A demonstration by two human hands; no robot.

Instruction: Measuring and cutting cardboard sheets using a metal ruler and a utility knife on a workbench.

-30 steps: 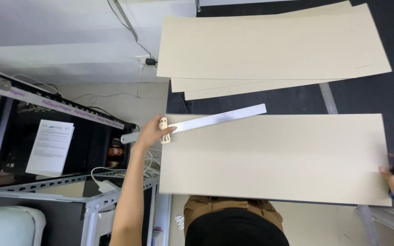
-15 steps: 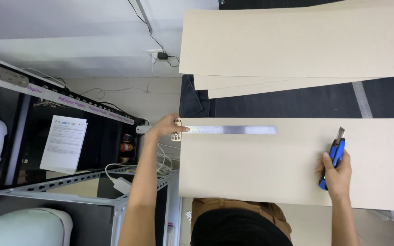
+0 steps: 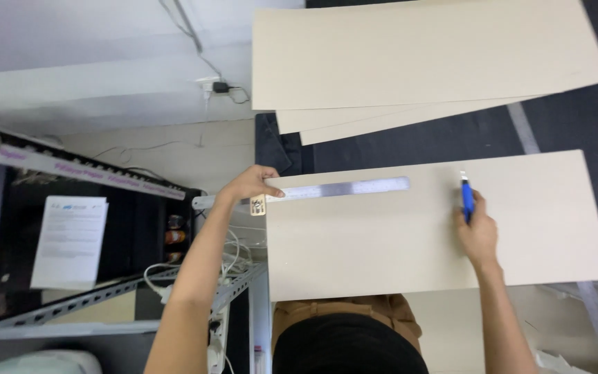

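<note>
Between the ruler (image 3: 327,190) and the utility knife (image 3: 466,199) the cardboard sheet (image 3: 417,242) lies bare, open to a hand. Beyond it, stacked sheets (image 3: 410,62) crowd the table (image 3: 576,125); a metal rack (image 3: 105,305), seemingly close, stands at the left.

white wall (image 3: 70,62) | dark floor (image 3: 576,118) | metal shelving (image 3: 70,312), contents unclear

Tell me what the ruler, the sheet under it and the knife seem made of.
Ruler: likely steel, flat silvery strip with a dull sheen.
Sheet: probably cardboard, matte beige, stiff and flat.
Utility knife: blue body, apparently plastic, with a pale tip, possibly a metal blade.
</note>
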